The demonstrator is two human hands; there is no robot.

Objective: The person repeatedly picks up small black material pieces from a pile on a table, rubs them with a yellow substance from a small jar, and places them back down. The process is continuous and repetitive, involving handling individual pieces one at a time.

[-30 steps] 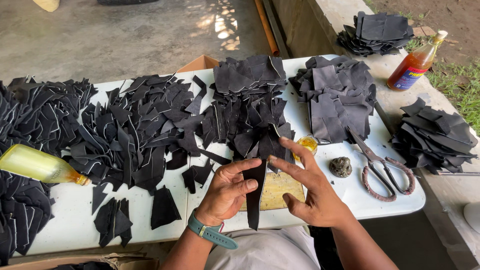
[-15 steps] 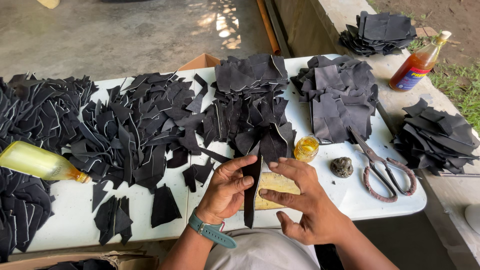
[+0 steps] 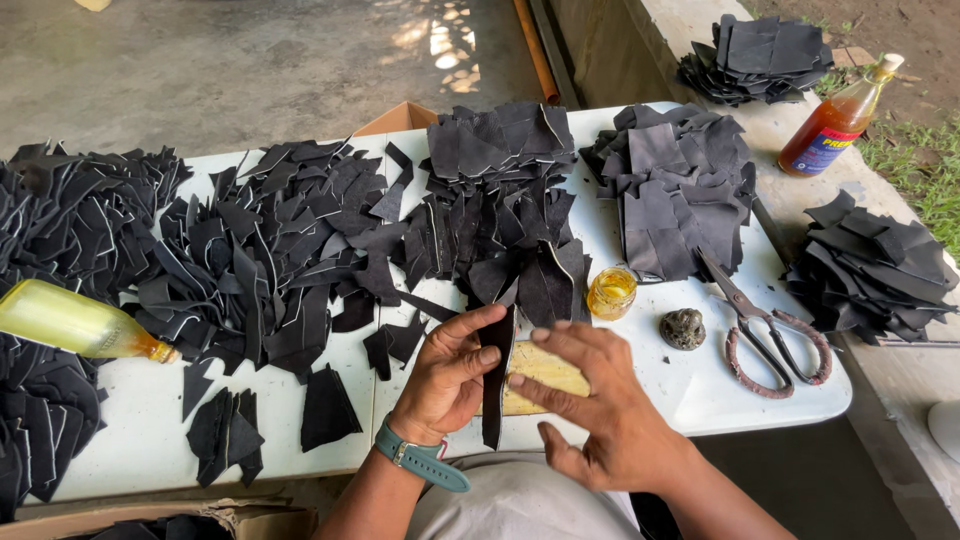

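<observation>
White folding table [image 3: 770, 400] stood outdoors on grey concrete floor [image 3: 250, 70] — dappled sunlight fell at top. Low concrete ledge [image 3: 900, 380] ran along right, grass [image 3: 925, 165] beyond.

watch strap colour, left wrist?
Teal watch strap, clearest in the head view, the only one.
</observation>
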